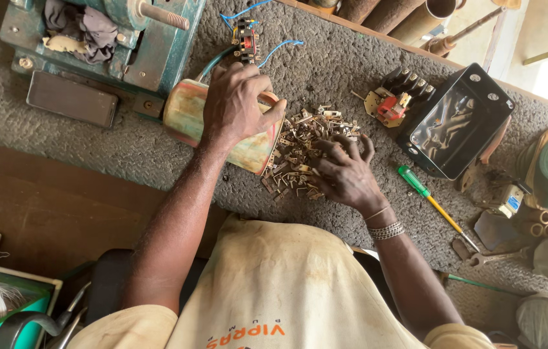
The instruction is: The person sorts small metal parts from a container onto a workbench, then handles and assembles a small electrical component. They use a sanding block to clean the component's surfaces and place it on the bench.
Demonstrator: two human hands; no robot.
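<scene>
On the grey matted desk (157, 155), the left hand (238, 103) clasps a tipped, faded tin can (186, 113) lying on its side, its mouth facing a heap of small brass metal contacts (300, 139). Just beside it, the right hand (345, 174) rests on the heap with curled fingers (351, 145) raking the pieces; whether it grasps any I cannot tell. A green-handled screwdriver (426, 197) lies near the wrist, beside a black box (455, 123).
</scene>
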